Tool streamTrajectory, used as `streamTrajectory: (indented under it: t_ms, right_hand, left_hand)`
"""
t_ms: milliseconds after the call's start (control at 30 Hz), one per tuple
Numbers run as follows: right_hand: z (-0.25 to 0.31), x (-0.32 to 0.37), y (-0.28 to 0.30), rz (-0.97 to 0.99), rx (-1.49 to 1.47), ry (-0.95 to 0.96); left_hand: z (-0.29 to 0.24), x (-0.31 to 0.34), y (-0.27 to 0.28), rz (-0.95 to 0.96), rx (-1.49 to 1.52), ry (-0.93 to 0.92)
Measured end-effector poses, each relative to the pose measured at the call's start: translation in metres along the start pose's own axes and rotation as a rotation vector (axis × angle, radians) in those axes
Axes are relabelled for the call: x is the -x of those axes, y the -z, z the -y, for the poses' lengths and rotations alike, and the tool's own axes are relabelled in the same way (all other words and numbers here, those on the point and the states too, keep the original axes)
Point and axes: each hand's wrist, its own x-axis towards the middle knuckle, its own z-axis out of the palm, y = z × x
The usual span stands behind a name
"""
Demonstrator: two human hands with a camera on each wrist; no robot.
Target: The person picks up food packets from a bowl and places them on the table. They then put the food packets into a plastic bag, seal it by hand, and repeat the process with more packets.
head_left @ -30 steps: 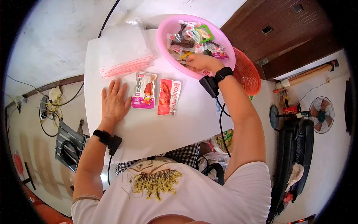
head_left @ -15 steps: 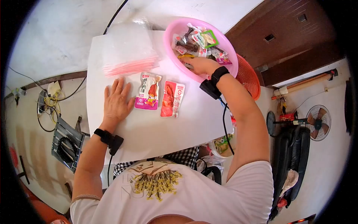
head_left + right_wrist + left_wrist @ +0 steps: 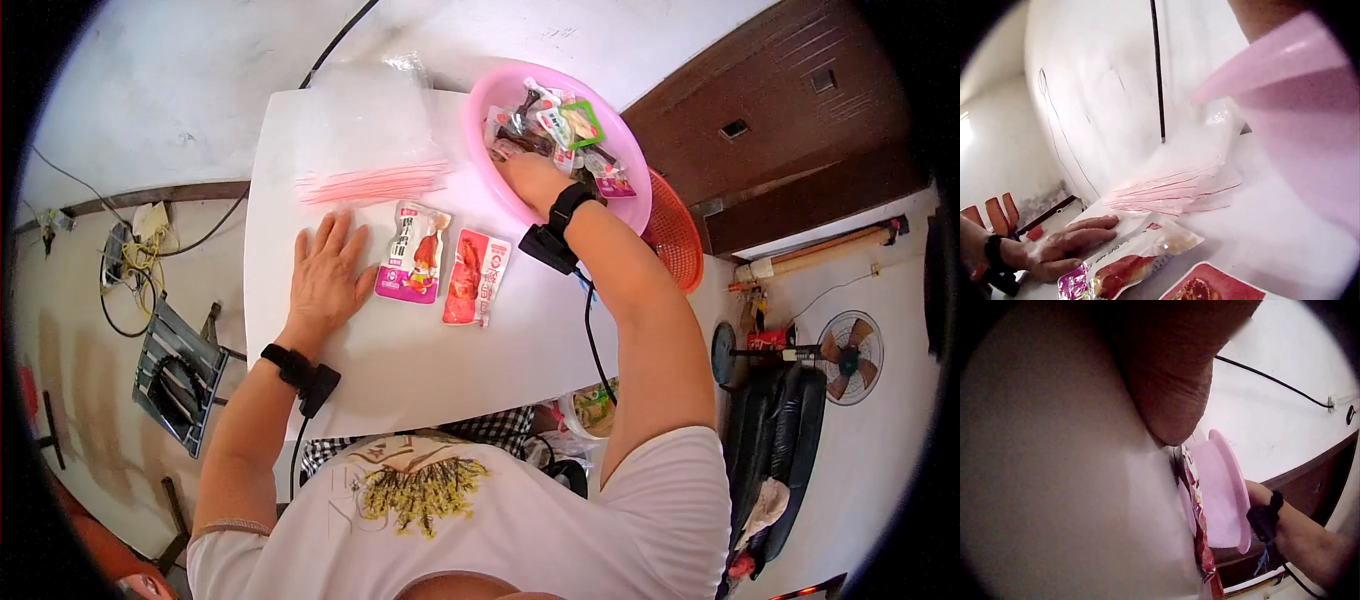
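My left hand [image 3: 328, 275] lies flat on the white table [image 3: 400, 370], fingers straight. Just right of its thumb is a white and purple snack packet [image 3: 413, 252] with a drumstick picture. A red and white snack packet [image 3: 475, 278] lies to the right of that one. My right hand [image 3: 537, 184] reaches into a pink basin [image 3: 625, 150] heaped with several snack packets, among them a green-edged one [image 3: 580, 123]. Its fingertips are hidden among the packets near the basin's left side, so I cannot tell whether they grip one. In the right wrist view the basin wall [image 3: 1297, 137] covers this hand.
A stack of clear zip bags [image 3: 370, 130] with pink-red seal strips lies at the table's far side, beyond my left hand. An orange-red perforated basket [image 3: 675, 240] stands behind the basin's right side. The wall [image 3: 200, 100] borders the table's far edge.
The head view has shifted, so the scene sits lower and further right. My right hand has moved toward the basin's left side and its fingers are more hidden. My left hand stays flat.
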Motion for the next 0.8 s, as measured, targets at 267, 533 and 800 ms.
streamTrajectory:
  t_ms: [267, 533, 800]
  right_hand:
    - [-0.033, 0.038, 0.028, -0.255, -0.229, -0.105]
    - [-0.065, 0.106, 0.036, -0.432, -0.639, -0.148]
    - [-0.015, 0.158, 0.055, -0.417, -1.048, -0.155]
  left_hand:
    - [0.001, -0.001, -0.005, -0.031, -0.026, -0.004]
    - [0.002, 0.001, -0.01, -0.065, -0.036, -0.009]
    - [-0.001, -0.001, -0.002, -0.06, -0.024, -0.035]
